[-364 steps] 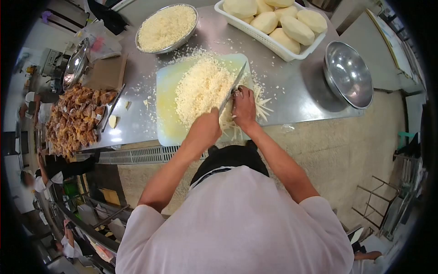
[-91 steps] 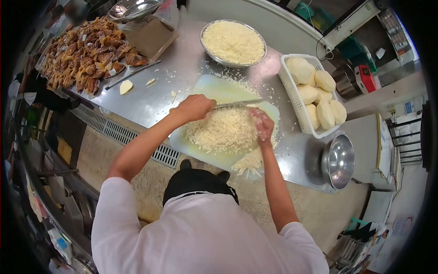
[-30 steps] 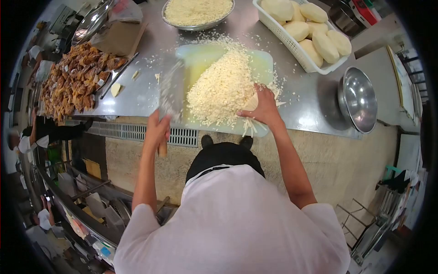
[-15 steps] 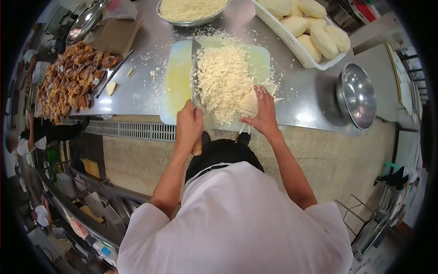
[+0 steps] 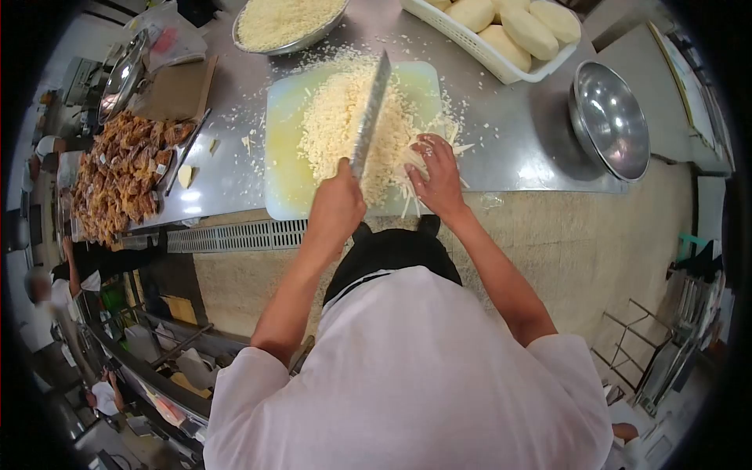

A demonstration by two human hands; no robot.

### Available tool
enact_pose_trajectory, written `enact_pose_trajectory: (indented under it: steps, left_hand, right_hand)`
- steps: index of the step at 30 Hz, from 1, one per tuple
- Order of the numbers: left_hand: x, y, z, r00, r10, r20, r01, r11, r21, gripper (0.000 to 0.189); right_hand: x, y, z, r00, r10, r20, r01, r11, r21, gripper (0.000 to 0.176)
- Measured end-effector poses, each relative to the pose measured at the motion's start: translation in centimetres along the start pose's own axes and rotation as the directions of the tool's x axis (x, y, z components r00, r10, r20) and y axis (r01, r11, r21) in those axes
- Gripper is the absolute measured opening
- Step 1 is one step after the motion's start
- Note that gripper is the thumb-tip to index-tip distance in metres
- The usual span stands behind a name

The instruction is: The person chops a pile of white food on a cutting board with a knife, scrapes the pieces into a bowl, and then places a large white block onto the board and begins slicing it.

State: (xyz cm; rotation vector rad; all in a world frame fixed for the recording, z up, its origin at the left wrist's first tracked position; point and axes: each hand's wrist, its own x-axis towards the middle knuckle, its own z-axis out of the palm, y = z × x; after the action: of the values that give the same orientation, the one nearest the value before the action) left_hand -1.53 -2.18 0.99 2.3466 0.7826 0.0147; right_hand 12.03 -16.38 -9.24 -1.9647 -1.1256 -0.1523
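Note:
My left hand [image 5: 338, 203] is wrapped round the handle of a large knife [image 5: 371, 110], whose broad blade stands over a heap of finely chopped potato [image 5: 333, 117]. The heap covers much of a pale, translucent cutting board [image 5: 282, 172]. At the heap's right side my right hand [image 5: 439, 174] has its fingers curled over a bunch of pale potato strips [image 5: 413, 160]. Some strip ends stick out beyond the fingers. Part of the bunch is hidden under that hand.
Peeled potatoes fill a white basket [image 5: 501, 69] at the back right. A metal bowl [image 5: 609, 121] stands by the right edge, and another bowl [image 5: 290, 48] holds chopped pieces. Browned meat pieces [image 5: 125, 176] and a dark rod [image 5: 188, 153] lie at left. Other people are at far left.
The knife has moved right, from the left side of the heap to above its middle, and its blade now leans right. My right hand's fingers are more curled over the strips. The view has shifted slightly.

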Motion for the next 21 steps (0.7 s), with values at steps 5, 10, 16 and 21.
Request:
enact_pose_trajectory:
  steps: [5, 10, 16, 21]
  left_hand:
    - [1.8, -0.2, 1.1, 0.992, 0.103, 0.077, -0.11, 0.989, 0.1, 0.016]
    - [-1.0, 2.0, 1.6, 0.991, 0.094, 0.098, -0.096, 0.995, 0.015, 0.01]
    - [-0.8, 2.5, 1.6, 0.983, 0.152, 0.104, -0.164, 0.979, 0.119, 0.012]
    - [0.7, 1.7, 5.1, 0.978, 0.184, 0.096, -0.194, 0.974, 0.115, 0.013]
  right_hand:
    - [0.4, 0.5, 1.4, 0.996, -0.082, -0.019, 0.08, 0.991, -0.109, 0.02]
    - [0.5, 0.6, 2.1, 0.998, -0.055, -0.021, 0.051, 0.984, -0.171, 0.02]
    - [0.3, 0.6, 2.3, 0.999, -0.034, -0.007, 0.032, 0.977, -0.211, 0.022]
    - [0.3, 0.7, 2.3, 1.0, -0.018, -0.018, 0.014, 0.981, -0.194, 0.023]
